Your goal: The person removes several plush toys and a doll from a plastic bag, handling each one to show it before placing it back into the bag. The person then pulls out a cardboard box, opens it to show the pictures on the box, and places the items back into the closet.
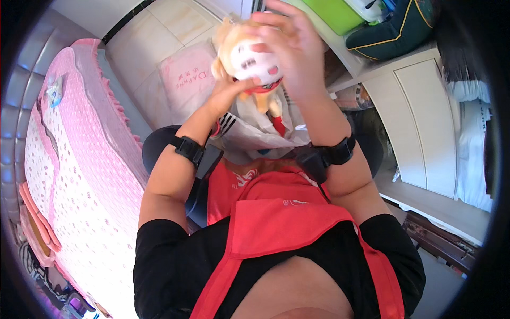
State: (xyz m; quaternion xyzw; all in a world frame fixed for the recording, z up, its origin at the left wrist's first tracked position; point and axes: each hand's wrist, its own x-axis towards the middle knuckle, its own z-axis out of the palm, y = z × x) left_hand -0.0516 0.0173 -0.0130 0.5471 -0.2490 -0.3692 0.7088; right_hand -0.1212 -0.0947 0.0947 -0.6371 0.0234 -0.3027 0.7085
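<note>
A plush toy (241,58) with tan fur, a white face and a red collar is held up in front of me, above my lap. My left hand (229,94) is closed around its neck, with the thumb across the front below the face. Over the right side of the toy's head is my right hand (297,45), its fingers stretched and apart, somewhat blurred. Whether those fingers press on the fur, I cannot tell. Under the toy lies a white plastic bag (247,133), with a tan and red piece (277,123) showing against it.
A pink printed bag (186,77) lies on the tiled floor ahead. To the left stands a bed with a pink patterned cover (87,159). White cabinet doors (419,125), a green bin (337,16) and a dark green cushioned item (390,32) are on the right.
</note>
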